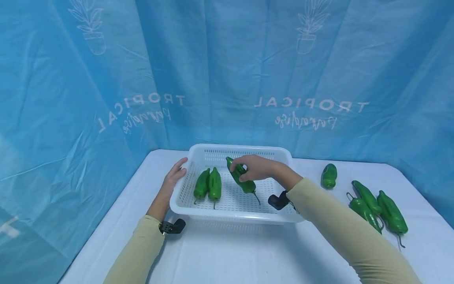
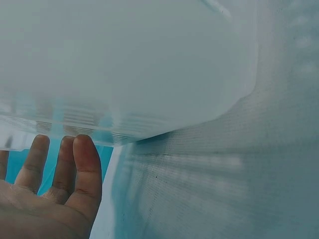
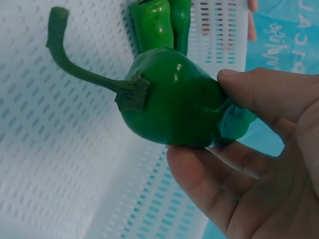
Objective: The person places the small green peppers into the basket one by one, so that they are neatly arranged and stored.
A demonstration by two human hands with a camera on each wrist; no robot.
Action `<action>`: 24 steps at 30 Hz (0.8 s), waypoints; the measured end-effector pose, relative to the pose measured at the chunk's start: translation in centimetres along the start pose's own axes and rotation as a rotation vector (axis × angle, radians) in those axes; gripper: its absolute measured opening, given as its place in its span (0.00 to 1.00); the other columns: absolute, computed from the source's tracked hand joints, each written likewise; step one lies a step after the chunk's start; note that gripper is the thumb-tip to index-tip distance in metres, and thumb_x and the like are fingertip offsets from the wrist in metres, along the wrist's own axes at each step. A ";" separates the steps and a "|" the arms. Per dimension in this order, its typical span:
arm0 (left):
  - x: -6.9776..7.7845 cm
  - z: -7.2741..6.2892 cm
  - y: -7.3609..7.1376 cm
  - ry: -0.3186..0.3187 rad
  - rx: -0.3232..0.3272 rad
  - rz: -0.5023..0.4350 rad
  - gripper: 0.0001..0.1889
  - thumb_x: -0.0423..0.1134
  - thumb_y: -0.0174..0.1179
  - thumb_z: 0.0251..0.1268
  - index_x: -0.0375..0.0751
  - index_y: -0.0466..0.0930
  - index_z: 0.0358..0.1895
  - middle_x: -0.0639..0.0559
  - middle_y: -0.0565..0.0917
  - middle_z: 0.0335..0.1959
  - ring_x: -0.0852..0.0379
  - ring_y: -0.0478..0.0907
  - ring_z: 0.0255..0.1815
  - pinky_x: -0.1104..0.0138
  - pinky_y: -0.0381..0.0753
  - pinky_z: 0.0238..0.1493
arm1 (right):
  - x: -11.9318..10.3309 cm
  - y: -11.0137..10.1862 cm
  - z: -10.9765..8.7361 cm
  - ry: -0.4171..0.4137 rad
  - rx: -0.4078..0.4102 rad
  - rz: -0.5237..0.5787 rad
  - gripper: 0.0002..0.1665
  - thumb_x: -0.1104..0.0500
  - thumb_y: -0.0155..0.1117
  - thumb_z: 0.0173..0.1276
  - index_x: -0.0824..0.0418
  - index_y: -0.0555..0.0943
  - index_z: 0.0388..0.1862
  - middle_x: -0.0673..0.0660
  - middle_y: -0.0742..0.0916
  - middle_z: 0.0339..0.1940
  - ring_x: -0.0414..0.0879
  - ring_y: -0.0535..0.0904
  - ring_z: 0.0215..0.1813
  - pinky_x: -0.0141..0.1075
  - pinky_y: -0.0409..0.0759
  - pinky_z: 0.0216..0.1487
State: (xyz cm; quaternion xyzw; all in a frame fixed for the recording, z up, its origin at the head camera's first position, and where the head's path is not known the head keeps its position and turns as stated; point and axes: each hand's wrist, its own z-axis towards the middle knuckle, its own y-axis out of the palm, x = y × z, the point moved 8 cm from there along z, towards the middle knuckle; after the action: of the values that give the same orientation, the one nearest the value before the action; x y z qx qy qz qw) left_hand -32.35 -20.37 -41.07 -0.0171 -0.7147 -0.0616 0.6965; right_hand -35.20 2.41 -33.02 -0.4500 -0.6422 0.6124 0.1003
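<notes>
A white perforated plastic basket (image 1: 234,215) stands on the table, with two green peppers side by side in its left part, one (image 1: 201,184) beside the other (image 1: 214,184). Over the basket's middle, my right hand (image 1: 258,167) pinches a third green pepper (image 3: 169,99) between thumb and fingers. Its long curved stem points toward me in the head view. At the basket's left end, my left hand (image 1: 173,175) rests along the outside of the rim; its fingers (image 2: 87,164) look extended in the left wrist view.
Several more green peppers lie on the white table (image 1: 227,252) to the right: one alone (image 1: 329,176) farther back, and a group with a large pepper (image 1: 392,213) at its right side. A blue printed curtain (image 1: 234,79) hangs behind the table and along both sides.
</notes>
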 end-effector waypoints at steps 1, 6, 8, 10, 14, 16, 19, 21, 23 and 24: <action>0.0 0.0 0.0 0.002 0.001 0.000 0.29 0.49 0.39 0.81 0.59 0.45 0.80 0.48 0.55 0.81 0.41 0.57 0.79 0.45 0.62 0.75 | 0.1 0.2 0.2 0.002 -0.004 0.005 0.22 0.60 0.63 0.70 0.52 0.77 0.62 0.58 0.79 0.66 0.54 0.74 0.68 0.50 0.77 0.65; 0.1 0.0 -0.1 0.004 0.003 -0.016 0.29 0.49 0.40 0.80 0.59 0.45 0.80 0.49 0.55 0.81 0.43 0.57 0.79 0.46 0.62 0.75 | 0.8 1.2 1.3 0.037 -0.015 0.031 0.21 0.61 0.64 0.69 0.51 0.78 0.61 0.57 0.80 0.64 0.53 0.75 0.66 0.48 0.78 0.63; 0.0 0.0 -0.1 0.000 0.004 -0.021 0.30 0.49 0.40 0.80 0.59 0.45 0.80 0.49 0.55 0.81 0.43 0.57 0.80 0.47 0.61 0.76 | 1.1 1.6 1.7 0.049 -0.020 0.030 0.21 0.61 0.65 0.69 0.51 0.78 0.60 0.57 0.80 0.64 0.53 0.75 0.66 0.49 0.77 0.63; -0.1 0.1 0.0 -0.003 -0.002 -0.026 0.30 0.49 0.40 0.80 0.59 0.45 0.80 0.49 0.55 0.81 0.43 0.57 0.79 0.46 0.61 0.75 | 1.5 2.1 2.1 0.063 -0.029 0.030 0.21 0.61 0.65 0.68 0.51 0.78 0.60 0.57 0.79 0.65 0.53 0.74 0.67 0.49 0.76 0.65; -0.2 0.2 0.0 -0.001 -0.006 -0.017 0.30 0.50 0.41 0.80 0.60 0.46 0.80 0.50 0.56 0.80 0.43 0.58 0.79 0.46 0.62 0.75 | 2.1 2.6 2.6 0.093 -0.036 0.066 0.22 0.61 0.66 0.68 0.52 0.78 0.60 0.57 0.77 0.68 0.53 0.74 0.66 0.48 0.78 0.61; -0.2 0.3 0.0 0.002 0.000 -0.014 0.30 0.50 0.42 0.80 0.59 0.46 0.80 0.50 0.56 0.80 0.43 0.58 0.79 0.46 0.62 0.75 | 2.4 2.9 2.9 0.109 -0.041 0.106 0.22 0.62 0.65 0.68 0.52 0.78 0.61 0.58 0.76 0.69 0.53 0.74 0.66 0.45 0.81 0.57; -0.2 0.3 -0.1 0.007 0.012 -0.023 0.30 0.49 0.42 0.79 0.59 0.46 0.80 0.49 0.56 0.80 0.44 0.58 0.79 0.47 0.61 0.76 | 2.7 3.3 3.4 0.120 -0.052 0.165 0.23 0.63 0.65 0.68 0.53 0.77 0.61 0.59 0.74 0.71 0.54 0.74 0.67 0.41 0.84 0.50; -0.1 0.2 -0.1 0.010 0.017 -0.027 0.30 0.48 0.42 0.79 0.58 0.46 0.80 0.49 0.55 0.80 0.43 0.58 0.79 0.47 0.60 0.76 | 2.8 3.5 3.7 0.126 -0.063 0.199 0.23 0.64 0.64 0.68 0.53 0.77 0.62 0.59 0.72 0.73 0.55 0.73 0.69 0.41 0.84 0.49; -0.1 0.2 -0.1 0.007 0.019 -0.025 0.30 0.48 0.42 0.80 0.58 0.46 0.80 0.49 0.55 0.81 0.43 0.57 0.80 0.47 0.60 0.76 | 2.8 3.7 4.0 0.137 -0.072 0.229 0.24 0.64 0.64 0.69 0.54 0.76 0.63 0.59 0.72 0.73 0.55 0.73 0.69 0.41 0.85 0.49; -0.1 0.2 -0.1 0.006 0.019 -0.023 0.30 0.48 0.42 0.80 0.58 0.46 0.80 0.49 0.55 0.81 0.43 0.57 0.80 0.47 0.60 0.76 | 2.8 3.8 4.2 0.146 -0.076 0.245 0.24 0.64 0.64 0.69 0.54 0.76 0.63 0.59 0.72 0.73 0.55 0.74 0.68 0.42 0.85 0.50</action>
State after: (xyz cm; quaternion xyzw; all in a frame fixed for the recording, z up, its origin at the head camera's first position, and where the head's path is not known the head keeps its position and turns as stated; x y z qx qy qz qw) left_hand -32.52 -20.47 -41.16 -0.0018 -0.7133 -0.0628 0.6980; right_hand -37.94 0.88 -38.56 -0.5719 -0.5963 0.5608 0.0543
